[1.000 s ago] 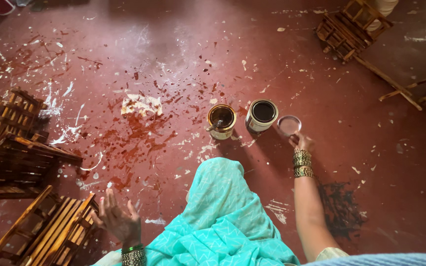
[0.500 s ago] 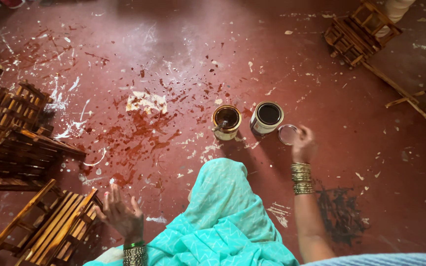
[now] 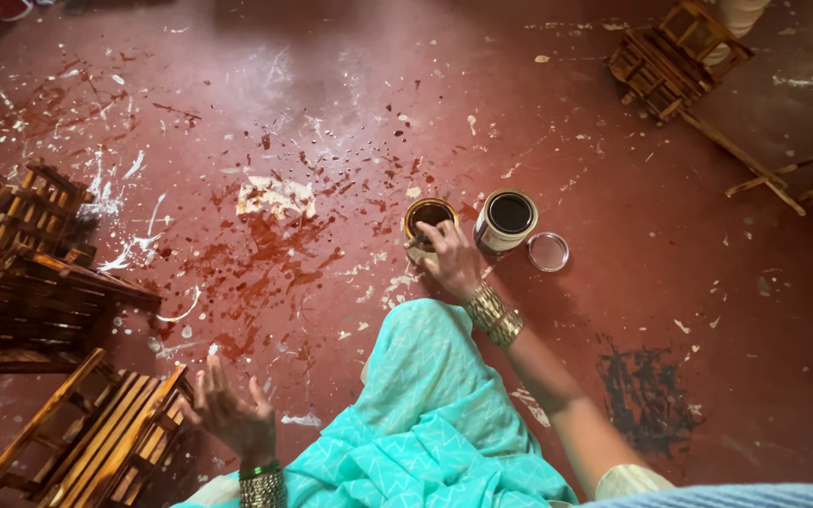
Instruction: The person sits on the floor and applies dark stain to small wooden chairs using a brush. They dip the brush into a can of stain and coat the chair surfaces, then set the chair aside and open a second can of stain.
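Right hand [image 3: 451,261] gripping rim of near tin [image 3: 428,217]; left hand [image 3: 228,414] hovering open over wooden rack [image 3: 110,442]. Second tin [image 3: 506,219] standing uncovered, lid [image 3: 549,251] lying beside.

Floor [image 3: 613,310]: dark red-brown, flecked with white paint streaks and darker red spatter; one black scuffed patch [image 3: 646,395] toward its right edge. Garment [image 3: 425,423]: turquoise with a faint white zigzag pattern. Bangles [image 3: 493,313]: gold. Left can [image 3: 428,218]: tan rim, dark brown contents. Right can [image 3: 506,220]: white wall, near-black contents. Lid [image 3: 548,251]: pale silver-pink. Wooden racks [image 3: 96,442]: orange-brown.
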Available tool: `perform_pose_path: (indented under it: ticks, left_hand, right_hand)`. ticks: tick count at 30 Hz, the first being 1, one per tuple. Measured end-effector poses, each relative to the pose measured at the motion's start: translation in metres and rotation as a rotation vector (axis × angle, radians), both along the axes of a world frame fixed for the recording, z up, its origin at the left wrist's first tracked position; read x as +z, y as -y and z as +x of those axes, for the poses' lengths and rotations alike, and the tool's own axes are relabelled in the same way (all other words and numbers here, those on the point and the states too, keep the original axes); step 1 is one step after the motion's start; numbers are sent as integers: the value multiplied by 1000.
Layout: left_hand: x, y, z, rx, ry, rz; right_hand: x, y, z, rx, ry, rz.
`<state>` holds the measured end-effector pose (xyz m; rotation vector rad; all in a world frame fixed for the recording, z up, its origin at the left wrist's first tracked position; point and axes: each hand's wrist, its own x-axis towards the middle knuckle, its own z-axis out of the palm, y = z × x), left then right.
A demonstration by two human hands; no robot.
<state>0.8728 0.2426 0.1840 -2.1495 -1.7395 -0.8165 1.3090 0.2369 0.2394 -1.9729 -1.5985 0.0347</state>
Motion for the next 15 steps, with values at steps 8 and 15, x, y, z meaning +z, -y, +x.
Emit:
perform_pose_path:
  ticks: [8, 15]
  left_hand:
    - [10, 0, 0, -10, 62, -2]
    - [17, 0, -1, -31, 98, 21]
  right_hand:
    - [-4, -33, 32, 90, -75, 227]
    - [12, -15, 98, -201, -471, 388]
